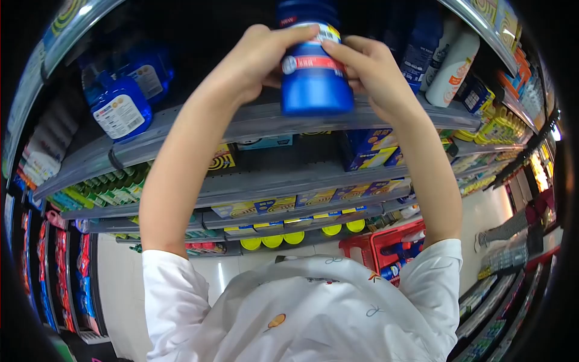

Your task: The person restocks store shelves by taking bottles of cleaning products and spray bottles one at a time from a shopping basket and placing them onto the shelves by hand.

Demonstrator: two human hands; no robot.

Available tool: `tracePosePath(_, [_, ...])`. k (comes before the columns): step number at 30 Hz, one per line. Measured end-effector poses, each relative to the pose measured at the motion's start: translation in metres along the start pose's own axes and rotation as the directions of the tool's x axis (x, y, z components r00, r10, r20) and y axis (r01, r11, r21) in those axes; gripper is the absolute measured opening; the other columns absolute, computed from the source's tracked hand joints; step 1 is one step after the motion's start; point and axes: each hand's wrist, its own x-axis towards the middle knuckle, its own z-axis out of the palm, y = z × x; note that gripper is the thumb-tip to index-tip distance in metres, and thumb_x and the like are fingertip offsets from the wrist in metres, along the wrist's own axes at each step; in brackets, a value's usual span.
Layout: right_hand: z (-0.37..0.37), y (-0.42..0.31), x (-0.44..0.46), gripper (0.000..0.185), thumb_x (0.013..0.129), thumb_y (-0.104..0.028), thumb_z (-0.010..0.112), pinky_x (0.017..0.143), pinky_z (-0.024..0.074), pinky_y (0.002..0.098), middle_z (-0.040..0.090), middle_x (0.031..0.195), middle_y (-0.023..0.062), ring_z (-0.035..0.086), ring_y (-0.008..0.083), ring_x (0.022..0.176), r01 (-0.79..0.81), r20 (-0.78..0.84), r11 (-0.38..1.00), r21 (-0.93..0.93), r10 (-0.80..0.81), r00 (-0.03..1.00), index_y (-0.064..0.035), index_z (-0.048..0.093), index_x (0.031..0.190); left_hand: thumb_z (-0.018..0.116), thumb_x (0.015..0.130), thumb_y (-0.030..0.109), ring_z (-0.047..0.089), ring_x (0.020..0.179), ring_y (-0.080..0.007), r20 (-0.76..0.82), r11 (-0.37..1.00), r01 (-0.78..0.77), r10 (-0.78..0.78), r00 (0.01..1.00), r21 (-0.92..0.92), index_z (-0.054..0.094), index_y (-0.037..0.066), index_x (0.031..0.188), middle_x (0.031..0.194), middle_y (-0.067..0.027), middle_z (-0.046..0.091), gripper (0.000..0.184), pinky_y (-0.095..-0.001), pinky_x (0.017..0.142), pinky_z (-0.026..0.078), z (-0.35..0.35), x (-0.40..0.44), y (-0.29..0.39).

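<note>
A blue bottle (316, 90) with a red and white label is held up between my two hands, in front of the dark upper shelf. My left hand (265, 57) grips its left side, thumb across the label. From the right, my right hand (368, 66) wraps round the same bottle, with its thumb on the label too. The bottle's upper end is cut off by the frame's top edge. Blue bottles with white labels (123, 114) stand at the left of this shelf, and a white bottle (449, 72) leans at its right.
Lower shelves (277, 178) hold boxes and yellow-lidded tubs (271, 241). A red basket (362, 244) with blue bottles is below right. Hanging packs (63, 265) line the far left. A person's leg (506, 232) shows at the right, near another rack (512, 301).
</note>
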Motion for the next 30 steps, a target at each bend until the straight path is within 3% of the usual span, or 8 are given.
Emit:
tracePosePath(4, [0.005, -0.003, 0.033, 0.057, 0.075, -0.045, 0.069, 0.068, 0.0539, 0.0342, 0.067, 0.08, 0.0188, 0.068, 0.0253, 0.075, 0.191, -0.104, 0.837, -0.514, -0.282, 0.954, 0.0075, 0.064, 0.096, 0.07, 0.079, 0.04, 0.068, 0.078, -0.0281, -0.111, 0.997, -0.081, 0.079, 0.991, -0.007, 0.059, -0.011, 0.103, 0.093, -0.022, 0.065, 0.058, -0.0389, 0.07, 0.056, -0.002, 0.043, -0.012])
tracePosePath(8, [0.024, -0.014, 0.042, 0.064, 0.061, -0.047, 0.076, 0.07, 0.054, 0.0332, 0.067, 0.081, 0.0211, 0.069, 0.0258, 0.078, 0.026, -0.133, 0.649, -0.76, -0.195, 0.972, 0.0086, 0.065, 0.091, 0.069, 0.079, 0.041, 0.068, 0.071, -0.0257, -0.138, 0.964, -0.069, 0.107, 0.985, 0.257, 0.062, -0.01, 0.096, 0.087, -0.0225, 0.066, 0.054, -0.0336, 0.059, 0.055, 0.001, 0.058, -0.004])
tracePosePath(12, [0.005, 0.01, 0.055, 0.044, 0.07, -0.02, 0.073, 0.068, 0.0512, 0.0301, 0.065, 0.089, 0.0149, 0.065, 0.0197, 0.077, 0.037, -0.096, 0.971, -0.234, -0.061, 0.994, 0.0103, 0.06, 0.099, 0.062, 0.083, 0.04, 0.069, 0.078, -0.0289, -0.102, 0.97, -0.054, 0.08, 0.992, 0.237, 0.061, -0.009, 0.103, 0.093, -0.0238, 0.066, 0.052, -0.0352, 0.069, 0.055, 0.007, 0.042, 0.014])
tracePosePath(18, [0.0, 0.033, 0.067, 0.043, 0.071, -0.016, 0.073, 0.07, 0.0547, 0.0356, 0.063, 0.09, 0.0148, 0.065, 0.022, 0.077, -0.082, -0.181, 0.951, 0.299, 0.14, 0.973, 0.0071, 0.056, 0.103, 0.059, 0.086, 0.032, 0.058, 0.11, -0.0344, -0.03, 0.853, -0.398, 0.433, 0.901, 0.336, 0.045, -0.005, 0.13, 0.115, -0.0276, 0.058, 0.059, -0.0358, 0.09, 0.048, -0.003, 0.104, -0.038])
tracePosePath(21, [-0.005, 0.04, 0.073, 0.046, 0.072, -0.019, 0.073, 0.072, 0.0556, 0.0374, 0.061, 0.094, 0.014, 0.064, 0.0221, 0.081, -0.066, -0.08, 0.913, 0.402, 0.107, 0.991, 0.0045, 0.055, 0.107, 0.056, 0.091, 0.036, 0.051, 0.118, -0.0375, 0.195, 0.985, -0.156, 0.167, 0.966, -0.071, 0.021, 0.001, 0.142, 0.129, -0.0235, 0.05, 0.072, -0.0523, 0.097, 0.043, -0.003, 0.102, -0.044])
tracePosePath(24, [-0.013, 0.045, 0.083, 0.05, 0.074, -0.028, 0.076, 0.083, 0.0502, 0.0399, 0.06, 0.103, 0.0129, 0.059, 0.0228, 0.097, -0.132, -0.048, 0.911, 0.39, 0.163, 0.985, 0.0005, 0.057, 0.111, 0.057, 0.091, 0.034, 0.052, 0.116, -0.0382, 0.278, 0.977, -0.205, 0.212, 0.937, -0.052, 0.017, 0.003, 0.142, 0.13, -0.0209, 0.049, 0.072, -0.0605, 0.092, 0.044, -0.009, 0.114, -0.037])
tracePosePath(27, [-0.023, 0.046, 0.087, 0.054, 0.078, -0.032, 0.074, 0.093, 0.0424, 0.0394, 0.059, 0.111, 0.0136, 0.055, 0.023, 0.107, -0.108, -0.029, 0.957, 0.269, 0.12, 0.992, -0.0003, 0.055, 0.117, 0.067, 0.085, 0.027, 0.055, 0.113, -0.0351, 0.255, 0.985, -0.148, 0.166, 0.953, -0.089, 0.021, 0.001, 0.14, 0.128, -0.0218, 0.05, 0.077, -0.051, 0.091, 0.048, -0.012, 0.113, -0.034])
tracePosePath(30, [-0.03, 0.053, 0.092, 0.054, 0.084, -0.032, 0.068, 0.099, 0.0361, 0.0369, 0.055, 0.122, 0.0144, 0.05, 0.0235, 0.114, -0.102, -0.086, 0.988, 0.115, 0.113, 0.99, -0.0017, 0.05, 0.125, 0.078, 0.073, 0.023, 0.058, 0.11, -0.0338, -0.006, 0.897, -0.442, 0.442, 0.897, 0.029, 0.035, -0.004, 0.132, 0.122, -0.0242, 0.054, 0.077, -0.041, 0.091, 0.05, 0.0, 0.131, -0.054])
